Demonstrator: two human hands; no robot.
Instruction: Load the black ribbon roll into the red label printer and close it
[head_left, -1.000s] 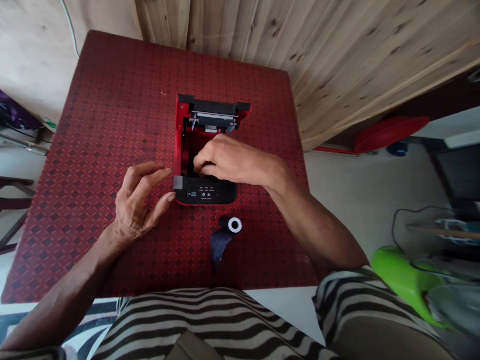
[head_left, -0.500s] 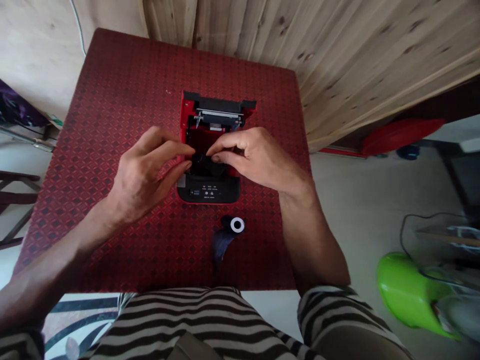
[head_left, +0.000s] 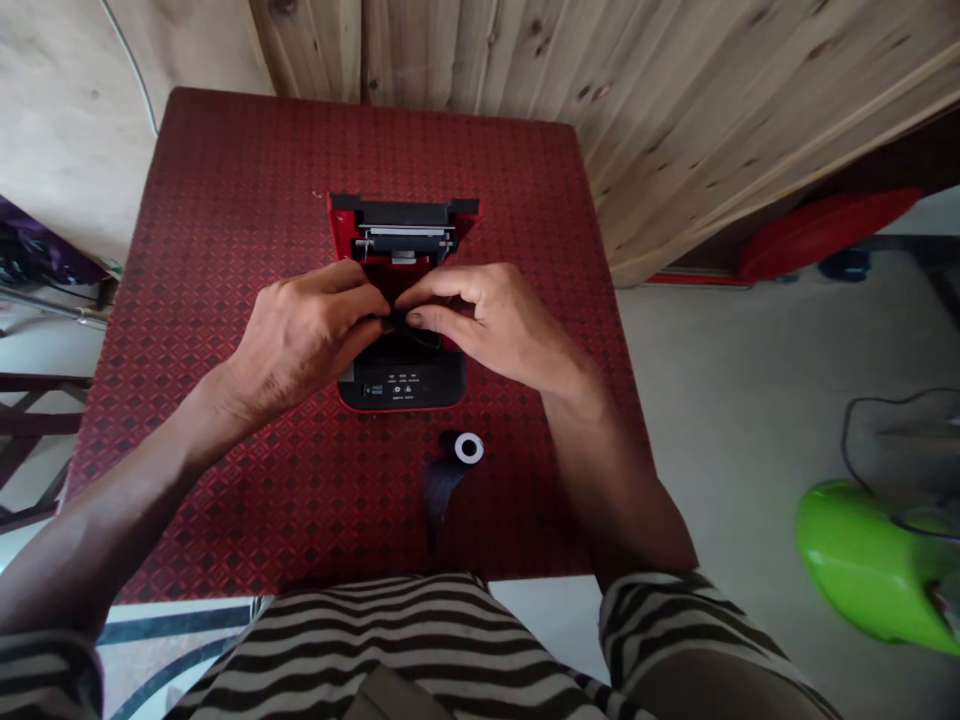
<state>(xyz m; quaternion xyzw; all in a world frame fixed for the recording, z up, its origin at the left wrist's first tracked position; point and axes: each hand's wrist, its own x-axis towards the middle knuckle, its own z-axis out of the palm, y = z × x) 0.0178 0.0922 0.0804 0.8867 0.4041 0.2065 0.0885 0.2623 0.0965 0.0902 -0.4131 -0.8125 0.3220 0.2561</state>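
This looks like a room in a home: a red worktop with little diamonds [head_left: 225, 215], a far wall of pale wooden boards [head_left: 450, 55], dark brown wooden furniture [head_left: 41, 385] at left, and a shiny, rounded green thing [head_left: 851, 555] at right.

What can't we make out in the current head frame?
Inside of the red-and-black device, head view: partly hidden by the left hand and right hand.
What either hand grips, if anything, head view: dark against dark.
Panel lettering, head view: too small.
Green object, head view: cut off by right edge.
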